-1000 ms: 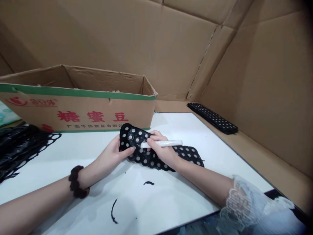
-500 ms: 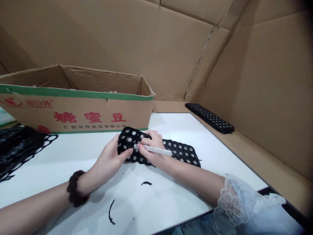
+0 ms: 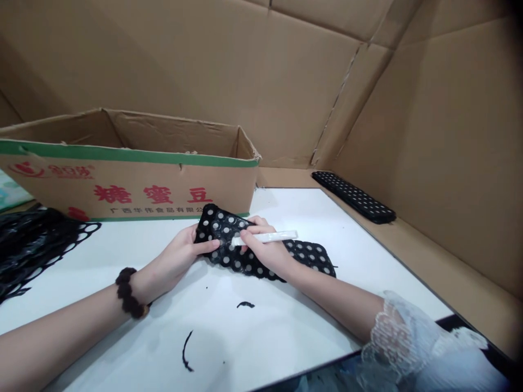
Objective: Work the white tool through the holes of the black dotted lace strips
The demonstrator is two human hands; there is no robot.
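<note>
While the left hand (image 3: 180,260) pinches the perforated black sheet (image 3: 261,247) steady, the right hand (image 3: 263,251) fingers grip a white tool (image 3: 265,237) against it.

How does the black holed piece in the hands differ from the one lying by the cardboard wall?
The held piece is bent and lifted at its left end, gripped by the left hand, with the right hand on it; the far piece lies flat and untouched. The held piece rests on the white board, the far piece on cardboard. Both are black with round holes.

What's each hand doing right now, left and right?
Left hand: closed on the black perforated strip, thumb on top.
Right hand: closed on a white stick tool, resting on the strip.
</note>
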